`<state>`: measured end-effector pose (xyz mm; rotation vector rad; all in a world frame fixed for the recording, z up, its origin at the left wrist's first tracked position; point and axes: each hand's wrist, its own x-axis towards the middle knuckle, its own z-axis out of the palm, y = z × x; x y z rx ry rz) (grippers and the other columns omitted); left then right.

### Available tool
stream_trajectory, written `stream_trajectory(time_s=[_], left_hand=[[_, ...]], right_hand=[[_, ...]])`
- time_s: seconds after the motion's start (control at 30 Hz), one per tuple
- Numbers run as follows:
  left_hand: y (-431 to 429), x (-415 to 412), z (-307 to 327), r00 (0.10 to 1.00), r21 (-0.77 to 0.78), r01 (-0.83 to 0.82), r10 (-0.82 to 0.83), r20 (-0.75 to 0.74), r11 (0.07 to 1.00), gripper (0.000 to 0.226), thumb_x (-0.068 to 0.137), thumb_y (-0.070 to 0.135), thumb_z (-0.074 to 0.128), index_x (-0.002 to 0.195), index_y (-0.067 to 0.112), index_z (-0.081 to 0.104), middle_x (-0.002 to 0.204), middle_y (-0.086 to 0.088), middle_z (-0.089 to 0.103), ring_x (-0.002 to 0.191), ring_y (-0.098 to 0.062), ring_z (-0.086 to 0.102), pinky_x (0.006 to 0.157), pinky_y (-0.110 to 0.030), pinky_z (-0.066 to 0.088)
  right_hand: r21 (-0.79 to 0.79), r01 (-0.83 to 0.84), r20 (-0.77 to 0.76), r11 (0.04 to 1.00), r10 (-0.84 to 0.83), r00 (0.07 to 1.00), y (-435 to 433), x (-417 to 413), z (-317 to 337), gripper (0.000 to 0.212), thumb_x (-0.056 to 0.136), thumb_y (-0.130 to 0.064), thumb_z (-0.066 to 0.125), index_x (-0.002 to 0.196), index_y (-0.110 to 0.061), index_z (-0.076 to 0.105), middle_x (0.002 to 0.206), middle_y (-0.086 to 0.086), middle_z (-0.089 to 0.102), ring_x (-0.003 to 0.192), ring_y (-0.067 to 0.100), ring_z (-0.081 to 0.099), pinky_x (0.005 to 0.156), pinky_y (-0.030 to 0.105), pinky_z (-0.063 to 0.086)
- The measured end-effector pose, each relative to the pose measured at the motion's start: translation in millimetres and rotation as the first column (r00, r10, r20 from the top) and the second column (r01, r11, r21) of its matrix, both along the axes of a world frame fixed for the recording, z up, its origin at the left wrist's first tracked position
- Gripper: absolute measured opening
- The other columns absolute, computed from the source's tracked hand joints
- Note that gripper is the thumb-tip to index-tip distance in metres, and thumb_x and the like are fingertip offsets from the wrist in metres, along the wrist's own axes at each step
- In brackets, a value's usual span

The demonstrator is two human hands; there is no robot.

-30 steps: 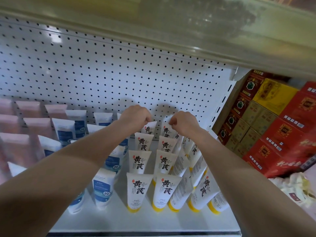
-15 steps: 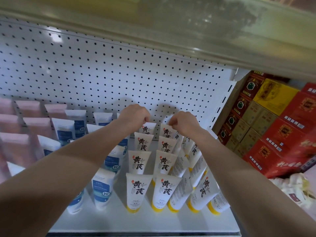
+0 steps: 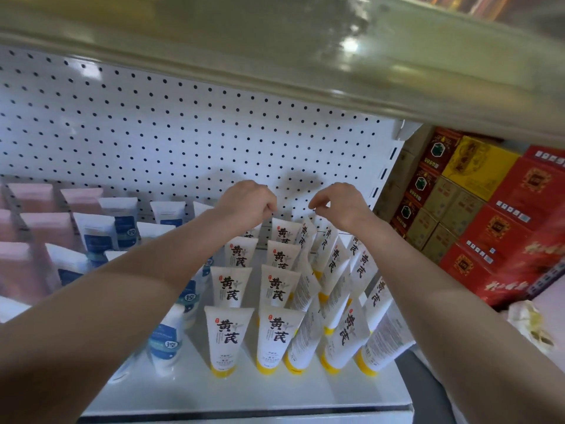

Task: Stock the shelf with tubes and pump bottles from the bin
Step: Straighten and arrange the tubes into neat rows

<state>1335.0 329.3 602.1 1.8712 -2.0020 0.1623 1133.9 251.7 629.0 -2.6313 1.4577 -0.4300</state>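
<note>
The head camera looks down onto a white metal shelf (image 3: 244,393) backed by a white perforated back panel (image 3: 183,133). White plastic tubes with yellow caps (image 3: 276,335) stand cap-down in rows on the shelf's right part; those furthest right lean. The left hand (image 3: 244,206) and right hand (image 3: 339,206) hover just above the rearmost row. Both have their fingers curled and no tube visibly held. Blue-labelled white tubes (image 3: 166,341) and pale pink tubes (image 3: 46,228) stand to the left. Red and yellow cardboard cartons (image 3: 504,215) are stacked beyond the shelf's right end.
</note>
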Motion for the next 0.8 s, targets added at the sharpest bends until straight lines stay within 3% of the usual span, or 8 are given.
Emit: stream_trajectory(time_s=[0.23, 0.33, 0.53, 0.8], left_hand=[[-13.1, -40.7, 7.1, 0.996, 0.007, 0.085, -0.084, -0.026, 0.996, 0.022, 0.093, 0.015, 0.056, 0.107, 0.023, 0.072, 0.102, 0.004, 0.071, 0.1, -0.019, 0.061, 0.084, -0.032, 0.05], [-20.5, -53.1, 8.4, 0.995, 0.032, 0.093, -0.092, -0.023, 0.995, 0.023, 0.093, 0.015, 0.057, 0.11, 0.024, 0.071, 0.105, 0.002, 0.07, 0.102, -0.02, 0.06, 0.087, -0.034, 0.049], [-31.1, -70.2, 5.2, 0.995, 0.066, 0.095, -0.095, -0.011, 0.993, 0.029, 0.092, 0.01, 0.054, 0.111, 0.025, 0.071, 0.107, 0.002, 0.07, 0.103, -0.019, 0.06, 0.088, -0.034, 0.049], [-42.2, -76.3, -4.6, 0.997, 0.101, 0.067, -0.069, 0.019, 0.993, 0.039, 0.089, -0.001, 0.057, 0.113, 0.028, 0.068, 0.105, 0.002, 0.07, 0.1, -0.018, 0.059, 0.084, -0.037, 0.051]], right_hand=[[-0.009, 0.032, 0.009, 0.999, -0.032, 0.999, 0.1, -38.5, 5.0, 0.022, 0.091, -0.012, 0.06, 0.101, -0.024, 0.076, 0.108, -0.005, 0.072, 0.101, 0.016, 0.064, 0.091, 0.029, 0.05], [-0.017, 0.053, -0.019, 0.998, -0.054, 0.998, -3.0, -49.6, 3.3, 0.019, 0.09, -0.016, 0.062, 0.099, -0.025, 0.076, 0.105, -0.005, 0.073, 0.101, 0.018, 0.064, 0.091, 0.035, 0.052], [-0.005, 0.089, -0.048, 0.996, -0.089, 0.995, -9.0, -57.3, -4.5, 0.013, 0.089, -0.029, 0.065, 0.093, -0.026, 0.077, 0.097, -0.001, 0.074, 0.1, 0.019, 0.064, 0.086, 0.039, 0.055], [-0.051, 0.132, -0.114, 0.99, -0.137, 0.984, -13.5, -51.3, -18.5, 0.027, 0.087, -0.049, 0.062, 0.094, -0.027, 0.077, 0.091, 0.0, 0.071, 0.101, 0.021, 0.058, 0.088, 0.041, 0.052]])
